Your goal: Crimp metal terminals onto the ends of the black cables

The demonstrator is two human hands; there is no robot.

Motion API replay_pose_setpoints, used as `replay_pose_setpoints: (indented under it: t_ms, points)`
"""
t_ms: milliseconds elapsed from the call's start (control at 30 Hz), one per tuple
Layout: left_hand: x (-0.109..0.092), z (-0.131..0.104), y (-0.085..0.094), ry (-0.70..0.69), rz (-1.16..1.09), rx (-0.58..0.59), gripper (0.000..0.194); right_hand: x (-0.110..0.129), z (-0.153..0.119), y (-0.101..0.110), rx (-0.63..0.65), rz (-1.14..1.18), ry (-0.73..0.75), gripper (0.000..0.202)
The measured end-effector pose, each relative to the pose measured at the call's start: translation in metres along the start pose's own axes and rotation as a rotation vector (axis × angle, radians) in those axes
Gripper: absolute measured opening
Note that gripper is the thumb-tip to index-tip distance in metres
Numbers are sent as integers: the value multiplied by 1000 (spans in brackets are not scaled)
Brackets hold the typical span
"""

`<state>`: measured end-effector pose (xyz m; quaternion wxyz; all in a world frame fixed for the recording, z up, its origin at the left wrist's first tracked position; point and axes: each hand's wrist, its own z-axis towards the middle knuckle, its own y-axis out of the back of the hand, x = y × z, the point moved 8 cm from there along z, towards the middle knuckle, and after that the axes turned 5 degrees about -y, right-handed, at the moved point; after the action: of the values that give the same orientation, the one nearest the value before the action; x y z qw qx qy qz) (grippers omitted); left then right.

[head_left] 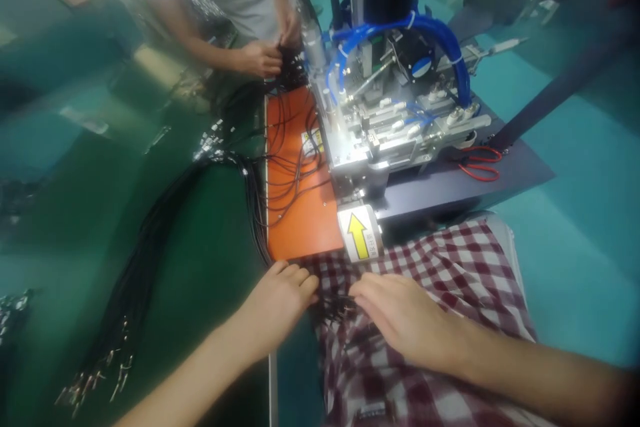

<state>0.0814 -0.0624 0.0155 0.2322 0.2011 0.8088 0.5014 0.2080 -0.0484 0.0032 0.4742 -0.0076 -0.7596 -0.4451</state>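
Note:
Just below the orange plate (300, 213), my left hand (280, 300) has its fingers curled round black cables near the table edge. To its right, my right hand (400, 313) pinches the end of a thin black cable, above a checked cloth (450, 267) on my lap. Between my two hands lie dark cables with small metal ends (343, 307), partly blurred. Several black cables (255, 200) run over the orange plate and down towards my left hand.
A metal machine (380, 140) with blue tubes (453, 47) stands beyond the plate. A long bundle of black cables (150, 233) lies on the green table (200, 320) at left. Across it, another person's hands (265, 59) handle cables. A red cord (480, 167) rests at right.

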Motion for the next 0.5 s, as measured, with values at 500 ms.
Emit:
replay_pose_setpoints:
  t_ms: [500]
  points:
    - [63,-65,56,184,-499,-545,23,-32,22,-44,265,734,-262,27]
